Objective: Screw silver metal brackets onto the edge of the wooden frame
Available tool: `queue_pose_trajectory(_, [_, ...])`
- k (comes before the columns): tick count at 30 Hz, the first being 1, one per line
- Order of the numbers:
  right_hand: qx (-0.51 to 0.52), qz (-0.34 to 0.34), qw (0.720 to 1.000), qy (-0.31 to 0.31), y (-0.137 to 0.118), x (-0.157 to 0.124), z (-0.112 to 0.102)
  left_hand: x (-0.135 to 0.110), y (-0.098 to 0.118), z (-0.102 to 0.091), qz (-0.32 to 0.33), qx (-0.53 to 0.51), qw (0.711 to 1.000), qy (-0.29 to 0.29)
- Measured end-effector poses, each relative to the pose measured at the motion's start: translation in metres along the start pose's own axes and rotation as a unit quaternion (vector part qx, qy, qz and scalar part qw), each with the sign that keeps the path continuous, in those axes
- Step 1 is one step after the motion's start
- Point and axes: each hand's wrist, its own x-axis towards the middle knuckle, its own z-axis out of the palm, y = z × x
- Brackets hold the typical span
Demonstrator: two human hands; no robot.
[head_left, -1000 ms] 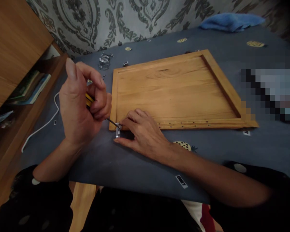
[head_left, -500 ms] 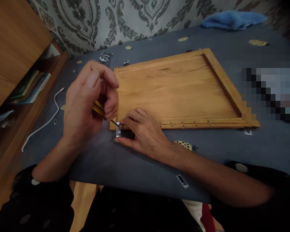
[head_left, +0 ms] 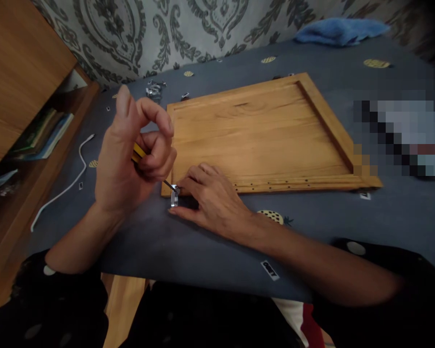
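Note:
My left hand point(head_left: 125, 154) is curled around the yellow and black handle of a screwdriver point(head_left: 138, 153), its thumb raised. The screwdriver's thin shaft slants down to the right, and its tip meets a small shiny metal fitting point(head_left: 174, 197). My right hand point(head_left: 215, 200) pinches that fitting at the near left corner of a framed wooden panel point(head_left: 253, 135). Part of the fitting overhangs the panel's near edge, and some of it is hidden by my fingers. Several small dark holes run along the near rail of the panel.
More shiny metal pieces point(head_left: 155, 91) lie behind the panel's left corner. A white cable point(head_left: 67, 189) stretches along the left beside a wooden shelf point(head_left: 80, 104) holding books. A blue cloth point(head_left: 340, 32) sits at the back right, with a pixelated object at the right.
My left thumb has lifted and the fingers have shifted around the handle. My right hand stays on the fitting. The whole view has moved slightly.

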Motion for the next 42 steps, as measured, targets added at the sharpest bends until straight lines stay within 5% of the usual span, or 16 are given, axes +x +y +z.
queue_pose_trajectory(9, [-0.006, -0.002, 1.000, 0.005, -0.001, -0.001, -0.001, 0.002, -0.003, -0.017, -0.003, -0.013, 0.977, -0.212])
queue_pose_trajectory(13, [-0.002, -0.003, 1.000, 0.008, -0.001, 0.000, 0.000, 0.005, -0.001, -0.020, 0.032, -0.037, 0.987, -0.150])
queue_pose_trajectory(16, [0.001, -0.006, 1.000, 0.014, 0.000, 0.000, 0.001, 0.009, 0.008, -0.020, 0.070, -0.056, 0.995, -0.047])
queue_pose_trajectory(20, [0.008, -0.010, 1.000, 0.018, 0.001, 0.000, 0.001, 0.010, 0.013, -0.017, 0.027, -0.050, 0.996, 0.066])
queue_pose_trajectory(28, [0.009, 0.001, 1.000, 0.006, 0.000, 0.000, 0.001, 0.006, -0.005, -0.012, 0.037, -0.029, 0.997, 0.064])
queue_pose_trajectory(42, [0.001, -0.001, 1.000, 0.002, 0.000, -0.001, 0.001, -0.005, -0.004, 0.000, 0.049, 0.005, 0.996, 0.069])
